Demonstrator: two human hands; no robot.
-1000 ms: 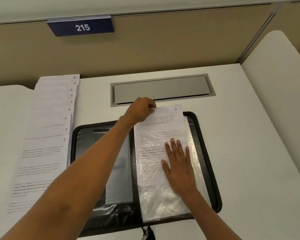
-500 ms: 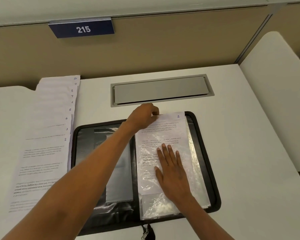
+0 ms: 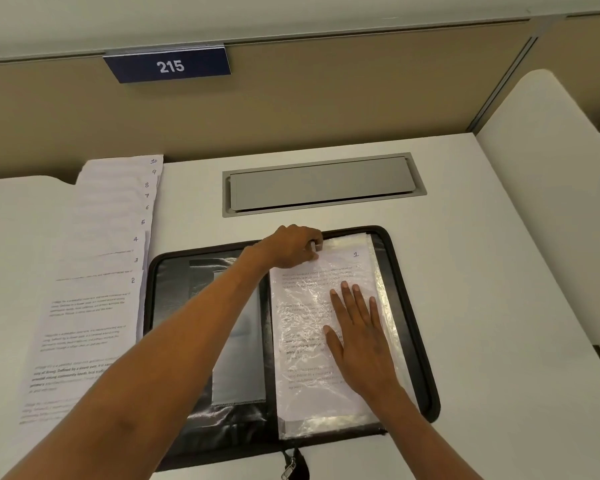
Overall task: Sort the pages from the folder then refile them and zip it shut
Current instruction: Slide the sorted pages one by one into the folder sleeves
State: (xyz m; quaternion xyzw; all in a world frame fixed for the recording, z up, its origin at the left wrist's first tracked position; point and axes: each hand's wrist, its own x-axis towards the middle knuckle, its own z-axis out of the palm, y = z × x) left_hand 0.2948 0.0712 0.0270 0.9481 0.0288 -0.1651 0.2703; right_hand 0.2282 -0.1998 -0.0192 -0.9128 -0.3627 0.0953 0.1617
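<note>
A black zip folder (image 3: 418, 327) lies open on the white desk. Its right half holds a clear plastic sleeve (image 3: 383, 299) with the page numbered 1 (image 3: 326, 275) almost fully inside it. My left hand (image 3: 293, 245) pinches the top left corner of the sleeve and page. My right hand (image 3: 355, 336) lies flat, fingers straight, pressing on the sleeve. The zip pull (image 3: 290, 469) hangs at the folder's near edge. To the left, the pages numbered 2 to 10 (image 3: 97, 271) lie fanned in a column.
A grey cable hatch (image 3: 321, 183) is set in the desk (image 3: 482, 271) behind the folder. A beige partition with a blue "215" plate (image 3: 168, 65) rises at the back. A white side divider (image 3: 548, 220) bounds the right.
Page 1 has slid down deeper into the sleeve, its top edge now below the sleeve's opening. My right hand moved toward me with it; my left hand stayed at the top corner.
</note>
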